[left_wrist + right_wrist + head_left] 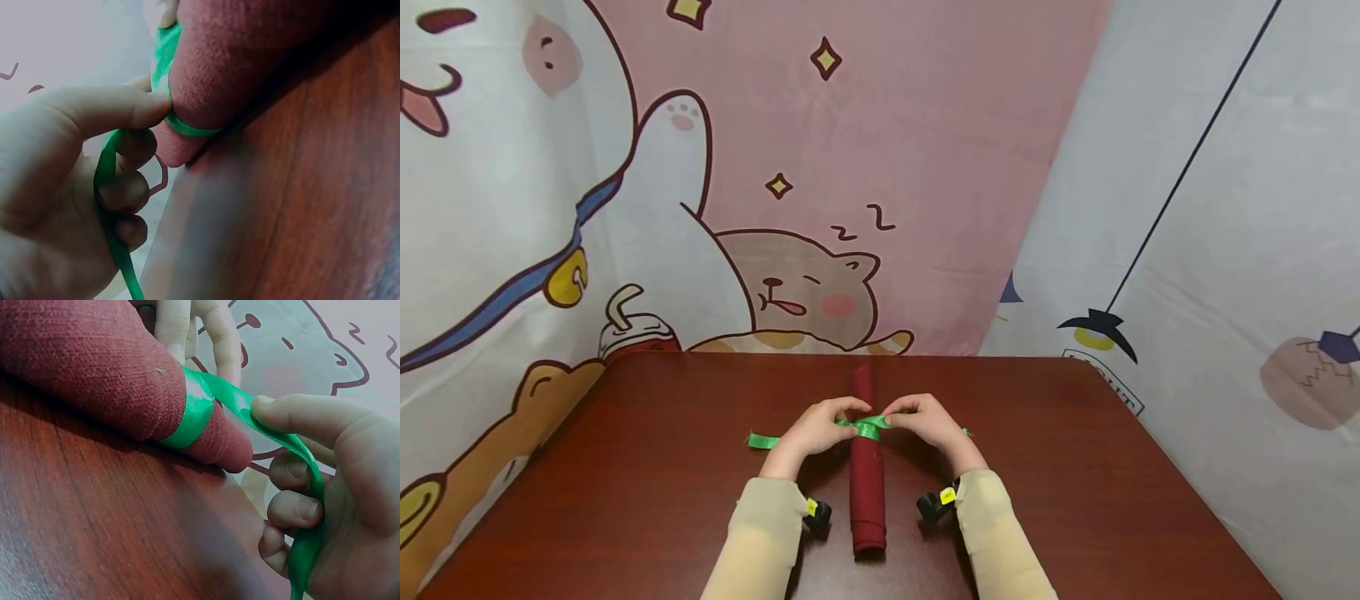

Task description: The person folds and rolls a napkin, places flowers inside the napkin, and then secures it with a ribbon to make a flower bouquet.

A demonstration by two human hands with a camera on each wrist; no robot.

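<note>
A dark red cloth roll (868,492) lies lengthwise on the table, pointing away from me. Round its far half goes a shiny green ribbon (195,412), crossed over itself on top. My left hand (816,427) pinches one end of the ribbon between thumb and fingers at the roll's left side; the tail runs down across the palm in the left wrist view. On the other side my right hand (928,421) pinches the other end, its thumb (294,415) pressed on the band. That tail passes over the curled fingers of the right hand.
The brown wooden table (647,483) spreads round the roll. Behind it hangs a cartoon-printed cloth (955,167). A small black wrist camera (817,517) sits on the left wrist, another camera (934,507) on the right. One loose ribbon end (763,441) sticks out left of the left hand.
</note>
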